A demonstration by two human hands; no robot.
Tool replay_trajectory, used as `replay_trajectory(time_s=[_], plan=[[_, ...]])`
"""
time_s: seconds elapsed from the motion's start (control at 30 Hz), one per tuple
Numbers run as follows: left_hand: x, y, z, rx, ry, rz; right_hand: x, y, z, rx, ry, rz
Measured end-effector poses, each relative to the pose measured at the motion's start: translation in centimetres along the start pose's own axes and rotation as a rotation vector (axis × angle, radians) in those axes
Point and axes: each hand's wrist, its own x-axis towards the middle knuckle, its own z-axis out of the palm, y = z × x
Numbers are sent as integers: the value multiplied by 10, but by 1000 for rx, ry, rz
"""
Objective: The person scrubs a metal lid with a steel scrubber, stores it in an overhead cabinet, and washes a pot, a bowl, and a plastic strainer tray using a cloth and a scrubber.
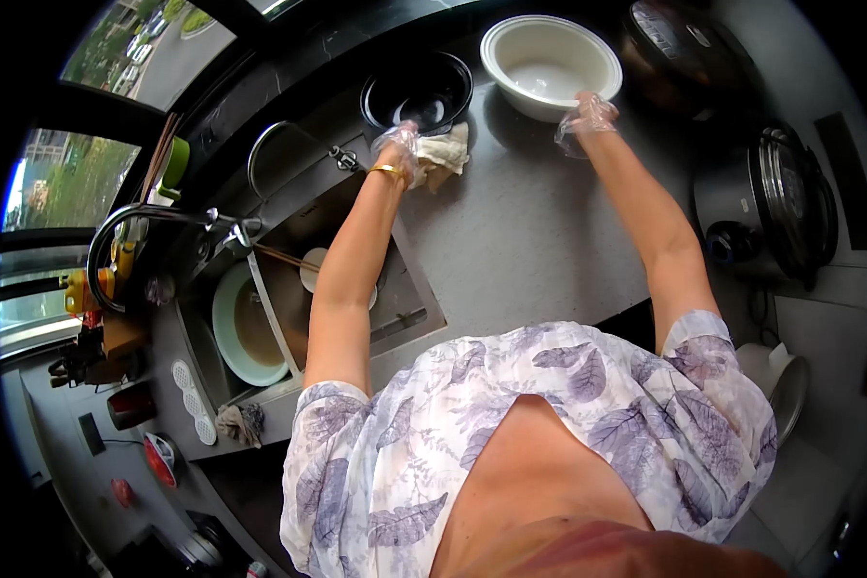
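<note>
My left hand (398, 146), in a clear plastic glove and with a gold bangle at the wrist, is closed on the near rim of a black bowl (414, 91). A crumpled pale cloth (445, 151) lies right beside that hand, against the bowl. My right hand (590, 116), also gloved in clear plastic, grips the near right rim of a white bowl (539, 69). Both bowls stand upright at the back of the grey counter (520, 231). The fingertips of both hands are partly hidden by the rims and the gloves.
To the left is a double sink (424, 313) with a pale green basin (226, 318) of cloudy water, chopsticks (284, 255) and a small white dish (312, 268). A curved faucet (144, 212) rises there. Cookers (761, 197) line the right side. A rag (241, 424) lies by the sink.
</note>
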Motion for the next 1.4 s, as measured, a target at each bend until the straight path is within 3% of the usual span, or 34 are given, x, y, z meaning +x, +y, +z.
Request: replay_trajectory(time_s=[0.13,0.2,0.23,0.27,0.37,0.47,0.5,0.53,0.57,0.63,0.73,0.77,0.8,0.87,0.9,0.97,1.0,1.03,1.07,1.1,1.13,1.2,1.27,1.3,1.33,1.37,1.4], plan=[[-3,-1,-3,49,-156,-216,18,11,-7,154,-182,48],[-14,-10,-10,-3,-210,-293,24,14,-15,0,-335,7],[-23,-12,-15,147,-220,-230,23,15,-23,-7,-421,17],[-62,-8,-6,188,-126,-59,22,18,-32,-14,-503,34],[-82,-6,-18,561,-100,93,10,15,-65,-177,-468,70],[-42,-49,-39,1161,190,627,12,41,-110,-354,-683,-15],[-10,-86,-55,1933,307,1103,4,48,-108,-395,-703,-8],[-4,-90,-41,1867,92,769,-7,55,-109,-439,-716,1],[-32,-111,-23,1665,347,597,-15,61,-107,-487,-727,11],[-73,-149,-4,1480,293,1023,-23,75,-101,-502,-808,-54],[-148,-167,13,1330,-255,806,-40,84,-82,-524,-906,-68],[-170,-172,10,1285,-338,981,-42,88,-78,-560,-930,-72],[-183,-181,0,1342,-425,1025,-46,92,-77,-596,-953,-73],[-205,-188,-14,1401,-592,674,-55,98,-88,-707,-937,-123],[-210,-202,-32,1361,-469,746,-58,97,-93,-756,-931,-165],[-204,-226,-84,1290,-221,924,-15,127,-125,-946,-1101,-639],[-222,-210,-104,1389,-92,948,-17,124,-134,-992,-1095,-686],[-227,-212,-130,1400,-39,692,-20,119,-142,-1037,-1088,-734],[-219,-225,-164,1522,190,1084,-46,108,-151,-1033,-1008,-574],[-226,-213,-179,1650,296,514,-51,105,-157,-1044,-993,-579],[-231,-222,-206,1669,542,486,-50,109,-171,-1054,-976,-575],[-248,-203,-235,1640,719,204,-54,119,-180,-1102,-985,-604],[-261,-184,-228,1296,905,50,-70,132,-191,-1183,-1030,-650],[-267,-181,-228,1125,989,-31,-93,131,-189,-1187,-1249,-954],[-246,-211,-239,1349,1064,153,-102,138,-181,-1193,-1342,-749],[-225,-254,-266,1728,962,314,-120,155,-182,-1198,-1436,-496],[-233,-246,-239,1433,824,229,-143,171,-181,-1064,-1471,-261]])
